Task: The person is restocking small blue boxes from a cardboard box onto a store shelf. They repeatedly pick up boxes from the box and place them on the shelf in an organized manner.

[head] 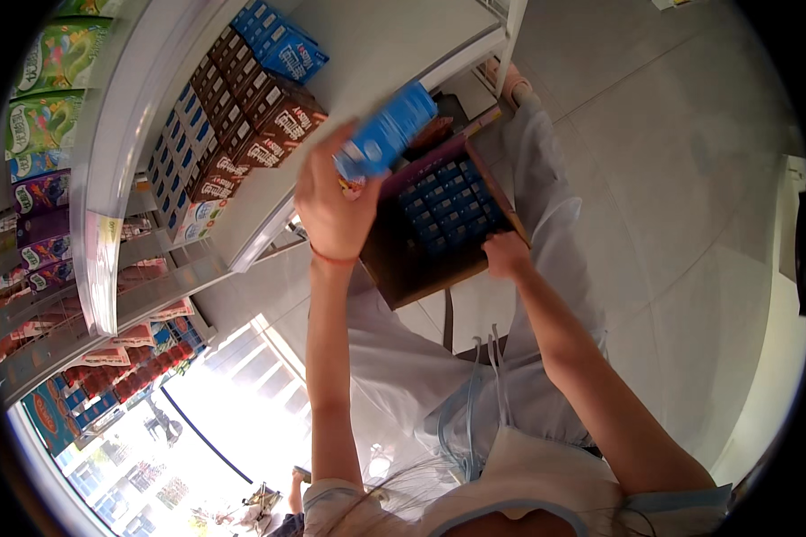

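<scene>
My left hand [339, 201], with a red band at the wrist, grips a blue drink carton [393, 127], slightly blurred, between the store shelf and an open cardboard box. My right hand [507, 255] is closed on the near right edge of the cardboard box [443, 278]. Inside the box stand several rows of small blue cartons [450, 208]; its near left part is dark. On the shelf [356, 60], blue cartons [295, 57] stand beside several brown cartons [269, 127] and white-and-blue cartons [181, 158].
A curved upper shelf edge [97, 268] with a price label runs along the left, near green packs [47, 124] and purple packs [43, 228]. The shelf's metal post [510, 47] rises beyond the box. Tiled floor [645, 168] lies to the right. Part of another person [295, 493] shows at the bottom.
</scene>
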Motion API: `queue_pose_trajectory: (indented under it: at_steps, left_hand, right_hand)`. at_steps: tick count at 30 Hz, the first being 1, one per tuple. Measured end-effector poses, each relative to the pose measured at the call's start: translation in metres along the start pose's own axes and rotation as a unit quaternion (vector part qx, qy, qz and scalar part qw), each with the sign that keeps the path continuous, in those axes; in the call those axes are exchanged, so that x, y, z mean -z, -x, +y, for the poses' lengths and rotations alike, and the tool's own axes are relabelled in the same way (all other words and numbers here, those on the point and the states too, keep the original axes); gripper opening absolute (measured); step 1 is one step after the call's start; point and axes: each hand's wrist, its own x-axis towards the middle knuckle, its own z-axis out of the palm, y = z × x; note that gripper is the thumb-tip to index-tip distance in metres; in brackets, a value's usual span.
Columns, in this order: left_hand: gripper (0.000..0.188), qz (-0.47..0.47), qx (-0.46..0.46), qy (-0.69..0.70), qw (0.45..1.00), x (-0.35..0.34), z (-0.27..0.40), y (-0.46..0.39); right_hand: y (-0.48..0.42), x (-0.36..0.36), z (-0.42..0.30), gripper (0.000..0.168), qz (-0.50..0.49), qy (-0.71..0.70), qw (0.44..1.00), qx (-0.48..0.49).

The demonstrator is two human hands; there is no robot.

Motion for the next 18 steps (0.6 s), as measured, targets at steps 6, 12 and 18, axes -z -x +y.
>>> queue_pose_trajectory:
  at_steps: [6,12,18]
  left_hand:
    - [0.042,-0.326,0.024,0.014,0.945,-0.03,-0.051,0.111]
    - [0.05,-0.39,0.313,-0.209,0.841,-0.132,-0.142,0.209]
    - [0.067,-0.357,0.378,-0.228,0.823,-0.163,-0.181,0.236]
  right_hand:
    - [-0.002,0.014,-0.007,0.016,-0.049,-0.007,0.999,-0.015]
    - [-0.005,0.009,-0.001,0.014,-0.085,-0.01,0.996,-0.01]
    - [-0.002,0.008,-0.001,0.016,-0.049,-0.049,0.998,-0.011]
